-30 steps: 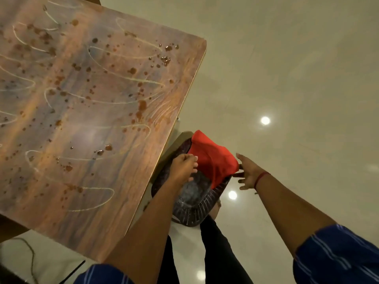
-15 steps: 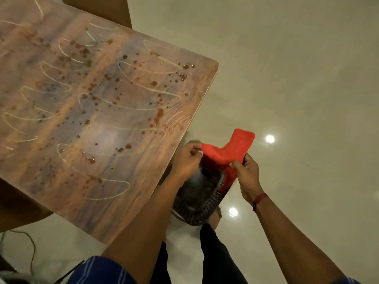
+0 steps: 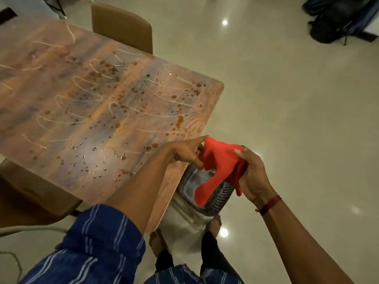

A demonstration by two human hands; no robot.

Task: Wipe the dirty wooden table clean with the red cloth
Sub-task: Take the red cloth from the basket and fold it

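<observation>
Red cloth (image 3: 221, 160) now lifted off the basket (image 3: 207, 193), pinched by left hand (image 3: 184, 153) and right hand (image 3: 253, 177); stained bench (image 3: 98, 111) beside the basket remains unwiped.

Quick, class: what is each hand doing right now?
Left hand: closed, pinching one end of the red cloth.
Right hand: closed, gripping the cloth's other side.

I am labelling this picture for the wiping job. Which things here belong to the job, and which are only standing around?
For the job:
- red cloth, held in left hand and right hand
- dirty wooden table

Standing around:
- brown chair
- grey bin under the cloth
- dark bag on the floor
</observation>
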